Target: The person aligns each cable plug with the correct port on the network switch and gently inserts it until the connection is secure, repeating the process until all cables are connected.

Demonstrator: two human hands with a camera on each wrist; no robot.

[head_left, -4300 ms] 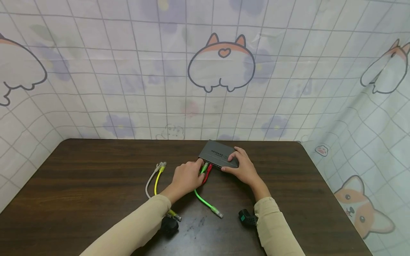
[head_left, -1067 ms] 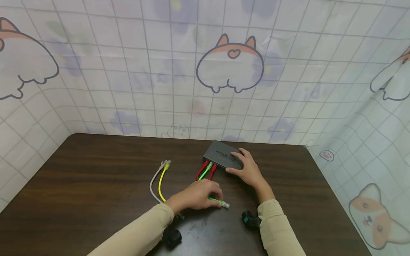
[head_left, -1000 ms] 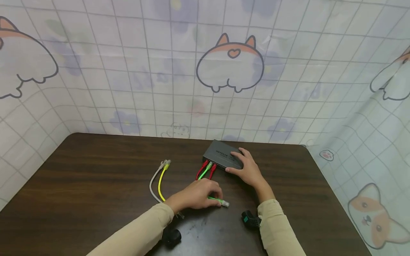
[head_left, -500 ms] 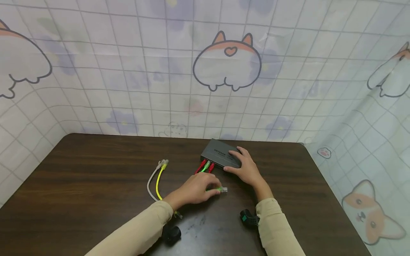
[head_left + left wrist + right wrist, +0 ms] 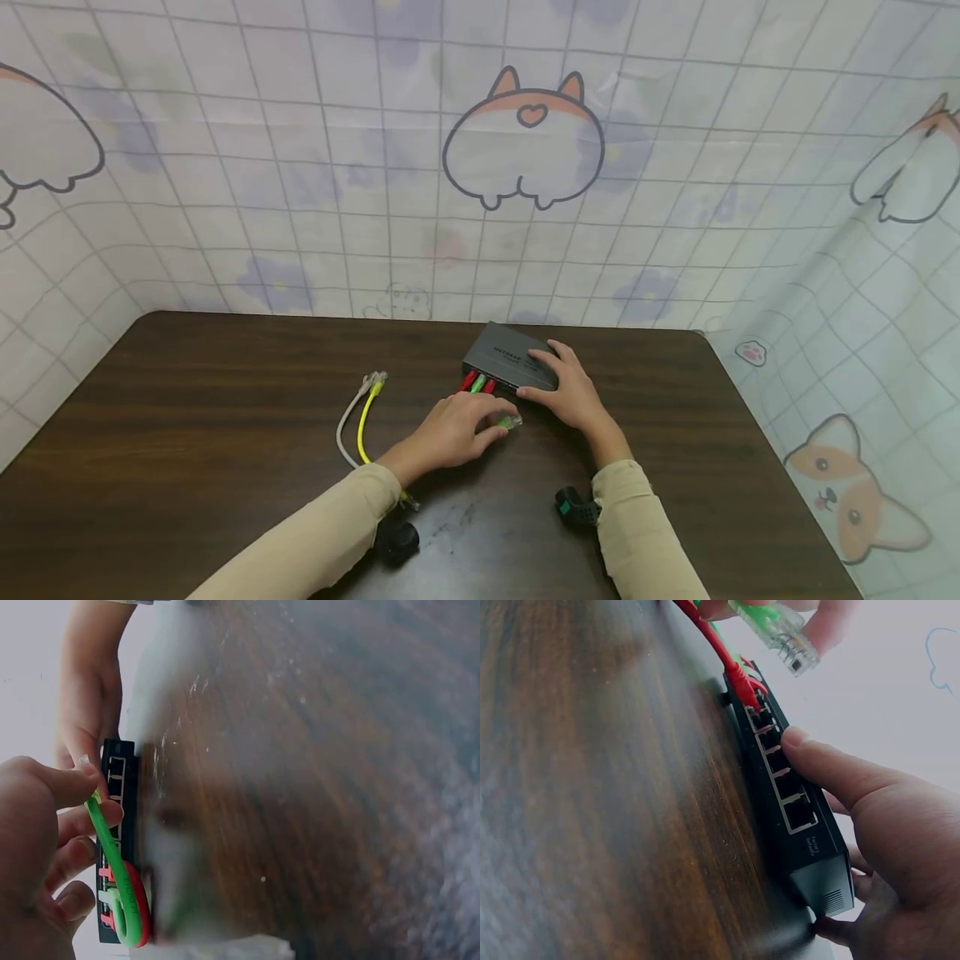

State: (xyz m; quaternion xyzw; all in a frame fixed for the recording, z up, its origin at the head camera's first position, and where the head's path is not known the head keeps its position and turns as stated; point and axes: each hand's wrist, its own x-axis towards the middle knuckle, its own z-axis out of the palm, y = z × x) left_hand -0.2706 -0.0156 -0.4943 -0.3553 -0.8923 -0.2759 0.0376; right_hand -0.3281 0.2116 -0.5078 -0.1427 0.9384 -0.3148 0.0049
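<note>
A dark grey NETGEAR network switch (image 5: 498, 354) lies near the table's back edge, its row of ports facing me. My right hand (image 5: 570, 396) holds it at the right end, thumb on the port side, fingers over the top. Red plugs (image 5: 490, 387) sit in ports on either side of a green plug (image 5: 478, 383). Just in front of the ports, my left hand (image 5: 453, 429) pinches the green Ethernet cable (image 5: 112, 847) near its free end. Its clear connector (image 5: 799, 656) sticks out past the fingertips, apart from the switch. Several ports (image 5: 787, 784) between that connector and my right hand hold no plug.
On the dark wooden table (image 5: 225, 417), a grey cable (image 5: 343, 429) and a yellow cable (image 5: 363, 429) lie left of my left forearm, partly hidden by it. A black wrist camera (image 5: 397, 542) hangs under the left sleeve, another (image 5: 576, 507) by the right. Patterned curtain (image 5: 337, 167) stands behind.
Earlier my left hand was at the switch's left ports; then it took the green cable's free end and brought it up toward the switch. My right hand keeps its hold on the switch.
</note>
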